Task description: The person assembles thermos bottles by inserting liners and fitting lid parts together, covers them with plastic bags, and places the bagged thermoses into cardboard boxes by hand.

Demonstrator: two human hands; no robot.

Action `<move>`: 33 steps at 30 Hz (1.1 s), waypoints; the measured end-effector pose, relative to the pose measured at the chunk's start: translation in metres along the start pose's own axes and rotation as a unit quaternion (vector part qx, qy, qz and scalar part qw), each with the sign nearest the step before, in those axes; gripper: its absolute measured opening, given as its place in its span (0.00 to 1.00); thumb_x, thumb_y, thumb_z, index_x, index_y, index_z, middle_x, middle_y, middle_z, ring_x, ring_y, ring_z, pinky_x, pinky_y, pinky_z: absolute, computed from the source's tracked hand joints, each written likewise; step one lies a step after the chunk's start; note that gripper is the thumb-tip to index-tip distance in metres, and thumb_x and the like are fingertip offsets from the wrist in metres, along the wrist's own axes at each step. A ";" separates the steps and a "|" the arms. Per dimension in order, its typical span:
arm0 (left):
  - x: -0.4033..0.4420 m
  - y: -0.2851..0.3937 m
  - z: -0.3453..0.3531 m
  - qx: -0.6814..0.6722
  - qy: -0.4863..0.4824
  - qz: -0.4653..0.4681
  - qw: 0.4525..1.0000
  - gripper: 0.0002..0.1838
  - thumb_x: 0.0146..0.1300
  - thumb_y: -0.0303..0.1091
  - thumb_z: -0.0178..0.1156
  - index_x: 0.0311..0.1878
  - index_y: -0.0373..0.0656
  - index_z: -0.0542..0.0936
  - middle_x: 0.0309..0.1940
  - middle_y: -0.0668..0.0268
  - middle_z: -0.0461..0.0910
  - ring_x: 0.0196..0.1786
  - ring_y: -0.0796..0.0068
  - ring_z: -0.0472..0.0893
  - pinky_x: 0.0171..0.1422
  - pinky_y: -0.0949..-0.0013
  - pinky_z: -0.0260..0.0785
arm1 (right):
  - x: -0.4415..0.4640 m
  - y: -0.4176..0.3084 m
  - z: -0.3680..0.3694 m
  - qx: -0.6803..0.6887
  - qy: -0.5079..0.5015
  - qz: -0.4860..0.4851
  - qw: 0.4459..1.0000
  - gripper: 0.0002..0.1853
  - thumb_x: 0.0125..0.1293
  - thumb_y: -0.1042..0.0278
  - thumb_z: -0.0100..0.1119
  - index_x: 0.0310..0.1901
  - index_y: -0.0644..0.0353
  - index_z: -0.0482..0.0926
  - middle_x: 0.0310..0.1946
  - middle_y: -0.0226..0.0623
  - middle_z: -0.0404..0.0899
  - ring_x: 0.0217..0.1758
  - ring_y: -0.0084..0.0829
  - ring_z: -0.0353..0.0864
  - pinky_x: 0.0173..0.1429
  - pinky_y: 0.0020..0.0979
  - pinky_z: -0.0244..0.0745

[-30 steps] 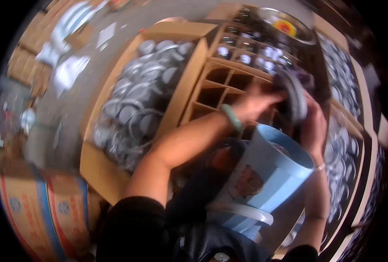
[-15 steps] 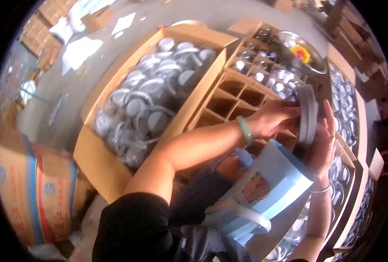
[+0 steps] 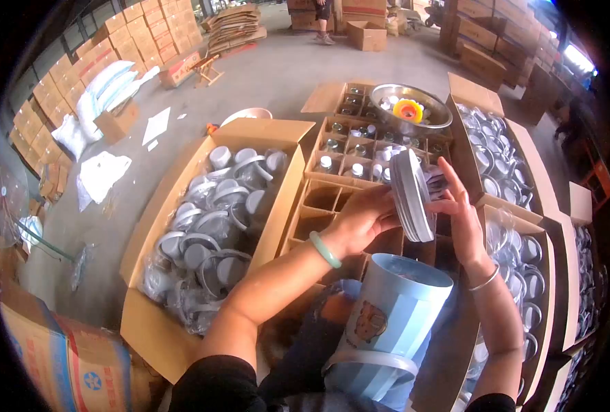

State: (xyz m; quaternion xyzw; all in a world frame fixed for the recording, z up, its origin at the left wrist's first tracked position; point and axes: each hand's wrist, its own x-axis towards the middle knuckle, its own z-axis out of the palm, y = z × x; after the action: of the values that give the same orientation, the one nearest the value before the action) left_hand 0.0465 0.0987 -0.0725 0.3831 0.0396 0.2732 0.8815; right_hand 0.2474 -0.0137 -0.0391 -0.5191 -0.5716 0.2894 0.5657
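A round grey lid (image 3: 411,196) stands on edge between my hands, above a light blue plastic bucket (image 3: 404,295). My left hand (image 3: 363,216), with a green bangle at the wrist, grips the lid from its left side. My right hand (image 3: 464,230) is at the lid's other face; its fingers are apart, one points up and another touches the lid. The bucket has a cartoon animal print and a white handle (image 3: 377,358). It leans, mouth up, near my legs.
On the left, a carton (image 3: 144,261) holds many bagged grey-lidded items. Ahead are a divided carton (image 3: 298,230) with glass bottles and a metal bowl (image 3: 439,123) containing a yellow-orange piece. More filled cartons (image 3: 548,275) line the right. A person's legs (image 3: 323,24) show far back.
The view has tilted up, showing more floor and stacked boxes. The lid stays between my hands. The bucket appears more upright, and my right fingers have shifted against the lid.
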 end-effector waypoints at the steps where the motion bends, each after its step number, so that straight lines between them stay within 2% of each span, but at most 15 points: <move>1: -0.001 0.005 0.002 -0.023 -0.004 -0.014 1.000 0.21 0.75 0.38 0.54 0.64 0.36 0.72 0.58 0.59 0.78 0.57 0.69 0.81 0.64 0.63 0.76 | 0.001 0.000 -0.001 0.027 -0.001 0.014 1.000 0.34 0.74 0.42 0.42 0.71 0.60 0.66 0.80 0.47 0.43 0.82 0.40 0.43 0.82 0.46 0.36; 6: -0.002 0.013 0.010 -0.032 0.004 -0.015 0.999 0.20 0.75 0.37 0.53 0.65 0.38 0.72 0.57 0.59 0.79 0.58 0.68 0.81 0.63 0.61 0.78 | -0.003 -0.032 -0.006 -0.150 -0.105 -0.118 0.976 0.30 0.57 0.42 0.70 0.51 0.60 0.84 0.79 0.54 0.43 0.83 0.53 0.38 0.80 0.53 0.31; 9: -0.004 0.016 0.018 0.031 0.025 0.003 0.999 0.21 0.74 0.37 0.54 0.65 0.38 0.72 0.57 0.60 0.79 0.58 0.69 0.81 0.61 0.62 0.79 | -0.002 -0.036 -0.002 -0.278 -0.087 -0.194 0.937 0.33 0.49 0.40 0.77 0.47 0.60 0.86 0.78 0.55 0.49 0.81 0.57 0.41 0.80 0.53 0.37; 11: -0.007 0.013 0.021 0.180 0.041 0.071 0.980 0.23 0.68 0.33 0.63 0.63 0.35 0.74 0.57 0.59 0.79 0.56 0.69 0.82 0.61 0.64 0.78 | -0.006 -0.040 0.005 -0.310 -0.071 -0.142 0.937 0.30 0.50 0.44 0.77 0.45 0.63 0.86 0.74 0.55 0.59 0.79 0.55 0.50 0.78 0.53 0.46; 12: -0.003 0.011 0.017 0.335 0.020 0.141 0.932 0.25 0.65 0.30 0.66 0.64 0.35 0.73 0.56 0.59 0.80 0.57 0.69 0.81 0.62 0.64 0.77 | -0.007 -0.041 0.008 -0.275 -0.043 -0.054 0.959 0.25 0.56 0.48 0.74 0.43 0.64 0.86 0.68 0.55 0.67 0.74 0.52 0.61 0.74 0.48 0.59; 13: 0.000 0.009 0.013 0.479 -0.001 0.206 0.853 0.27 0.63 0.27 0.68 0.64 0.34 0.73 0.56 0.58 0.80 0.57 0.68 0.81 0.63 0.64 0.75 | -0.003 -0.035 0.015 0.030 0.005 0.080 0.996 0.21 0.63 0.53 0.69 0.46 0.64 0.86 0.64 0.57 0.71 0.71 0.49 0.67 0.68 0.40 0.68; 15: -0.008 -0.006 0.017 0.395 0.006 0.146 0.907 0.24 0.62 0.26 0.68 0.62 0.35 0.76 0.54 0.60 0.82 0.58 0.70 0.80 0.64 0.64 0.74 | 0.005 -0.033 0.007 -0.039 0.037 0.065 0.996 0.20 0.67 0.56 0.65 0.54 0.62 0.83 0.67 0.57 0.68 0.68 0.49 0.70 0.63 0.35 0.73; 16: -0.007 -0.004 0.017 0.351 0.011 0.114 0.929 0.23 0.64 0.26 0.67 0.62 0.35 0.76 0.55 0.61 0.82 0.58 0.71 0.80 0.63 0.65 0.74 | 0.002 -0.036 0.005 -0.285 0.089 -0.087 0.950 0.25 0.70 0.53 0.59 0.62 0.59 0.78 0.74 0.57 0.58 0.74 0.50 0.62 0.71 0.41 0.64; 19: -0.006 0.007 0.017 0.192 0.011 0.031 0.981 0.21 0.68 0.28 0.62 0.63 0.36 0.75 0.55 0.63 0.81 0.55 0.75 0.80 0.60 0.71 0.76 | 0.002 -0.051 0.001 -0.288 0.029 -0.232 0.929 0.27 0.74 0.47 0.48 0.66 0.55 0.75 0.78 0.55 0.46 0.80 0.51 0.49 0.78 0.48 0.49; 20: -0.007 0.006 0.019 0.201 0.003 0.039 0.979 0.21 0.69 0.28 0.61 0.64 0.35 0.74 0.55 0.62 0.81 0.55 0.75 0.81 0.59 0.71 0.77 | 0.004 -0.050 -0.004 -0.363 -0.019 -0.182 0.914 0.30 0.75 0.43 0.39 0.66 0.54 0.75 0.80 0.50 0.41 0.83 0.50 0.37 0.81 0.52 0.34; 23: -0.014 0.020 0.031 0.216 0.003 0.063 0.974 0.22 0.70 0.28 0.60 0.65 0.34 0.71 0.55 0.61 0.80 0.55 0.72 0.82 0.59 0.69 0.78 | 0.012 -0.020 -0.022 -0.256 0.013 -0.075 0.964 0.30 0.77 0.44 0.37 0.66 0.55 0.76 0.80 0.44 0.42 0.83 0.47 0.34 0.82 0.48 0.33; 26: -0.007 0.037 0.021 0.238 0.012 0.133 0.962 0.23 0.71 0.31 0.56 0.66 0.34 0.70 0.58 0.57 0.78 0.57 0.67 0.82 0.61 0.67 0.78 | -0.007 -0.025 -0.009 -0.174 -0.039 -0.105 0.978 0.32 0.75 0.40 0.37 0.52 0.57 0.86 0.81 0.44 0.38 0.84 0.47 0.29 0.82 0.48 0.25; 28: -0.004 0.037 0.024 0.172 0.024 0.090 0.981 0.22 0.73 0.33 0.53 0.66 0.36 0.70 0.58 0.58 0.78 0.58 0.68 0.81 0.61 0.67 0.78 | -0.016 -0.055 0.002 -0.191 -0.106 -0.162 0.962 0.34 0.72 0.36 0.39 0.47 0.55 0.89 0.81 0.50 0.36 0.84 0.49 0.28 0.81 0.50 0.20; 31: -0.009 0.017 0.027 0.096 0.041 -0.010 0.994 0.23 0.72 0.33 0.58 0.66 0.37 0.71 0.58 0.60 0.78 0.58 0.68 0.81 0.62 0.65 0.77 | -0.010 -0.071 0.012 -0.257 -0.071 -0.280 0.922 0.31 0.70 0.36 0.44 0.58 0.50 0.84 0.80 0.58 0.33 0.83 0.54 0.32 0.80 0.54 0.28; 33: -0.012 0.006 0.032 0.150 0.012 0.018 0.988 0.27 0.65 0.25 0.65 0.66 0.36 0.71 0.55 0.60 0.80 0.57 0.69 0.81 0.62 0.65 0.76 | 0.000 -0.073 0.006 -0.318 -0.036 -0.227 0.920 0.30 0.69 0.44 0.56 0.68 0.50 0.74 0.79 0.59 0.34 0.83 0.52 0.34 0.81 0.49 0.36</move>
State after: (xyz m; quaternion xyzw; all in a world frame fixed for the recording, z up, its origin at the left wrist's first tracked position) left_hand 0.0431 0.0748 -0.0477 0.5082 0.0834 0.2846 0.8086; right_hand 0.2224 -0.0332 0.0266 -0.5173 -0.7559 -0.0253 0.4005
